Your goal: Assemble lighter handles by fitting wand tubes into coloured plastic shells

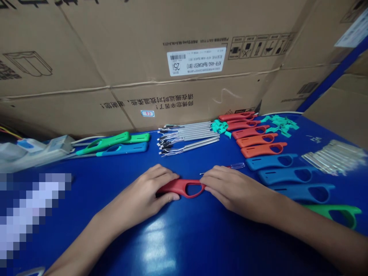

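Note:
A red lighter casing point(180, 186) with an oval finger opening lies sideways between my hands, just over the blue table. My left hand point(156, 188) is closed round its solid left end, thumb at the front edge. The fingers of my right hand point(222, 184) pinch the tip at the ring end; the thumb is hidden. Just behind my right hand lies a small screwdriver point(237, 166) with a clear handle, partly covered by the hand. Beyond the hands are metal lighter tubes point(198, 132) with thin wires and black ends, lying in a row.
Red, orange, blue and green casings point(271, 161) line the right side. Teal trigger pieces point(220, 127) lie in two heaps; metal strips point(335, 156) lie far right. At left are green and blue lighters point(123, 148) and a white power strip point(48, 151). A cardboard wall point(129, 80) closes the back.

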`<act>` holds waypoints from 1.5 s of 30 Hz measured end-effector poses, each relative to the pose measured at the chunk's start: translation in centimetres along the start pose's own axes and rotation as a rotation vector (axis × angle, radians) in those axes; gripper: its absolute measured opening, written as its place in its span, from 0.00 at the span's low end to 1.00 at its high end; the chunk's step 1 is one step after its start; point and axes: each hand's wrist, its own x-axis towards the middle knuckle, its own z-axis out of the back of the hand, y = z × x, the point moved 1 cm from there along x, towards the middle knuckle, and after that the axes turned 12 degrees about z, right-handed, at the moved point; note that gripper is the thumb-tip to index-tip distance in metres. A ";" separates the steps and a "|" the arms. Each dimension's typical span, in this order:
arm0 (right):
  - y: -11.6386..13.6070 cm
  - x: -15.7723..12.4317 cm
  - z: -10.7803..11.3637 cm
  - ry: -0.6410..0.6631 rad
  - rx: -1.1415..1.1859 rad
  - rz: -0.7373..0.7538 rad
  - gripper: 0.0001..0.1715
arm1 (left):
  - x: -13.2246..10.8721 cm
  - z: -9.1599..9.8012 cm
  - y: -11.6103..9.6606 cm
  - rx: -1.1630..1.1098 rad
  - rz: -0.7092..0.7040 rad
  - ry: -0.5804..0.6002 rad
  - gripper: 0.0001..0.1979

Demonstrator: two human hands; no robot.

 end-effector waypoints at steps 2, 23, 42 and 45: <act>0.1 0.0 0.1 0.013 0.010 -0.006 0.14 | 0.0 0.1 -0.1 0.018 0.006 0.002 0.16; -1.2 -0.4 1.8 -0.084 -0.063 -0.116 0.18 | -0.4 0.5 1.3 0.118 0.023 -0.093 0.15; -0.9 -0.5 3.3 -0.113 -0.011 -0.143 0.13 | -0.2 0.5 0.5 0.134 -0.171 -0.265 0.09; -1.2 -0.4 3.4 -0.141 0.046 -0.195 0.12 | -0.1 0.0 0.6 0.119 -0.134 -0.310 0.08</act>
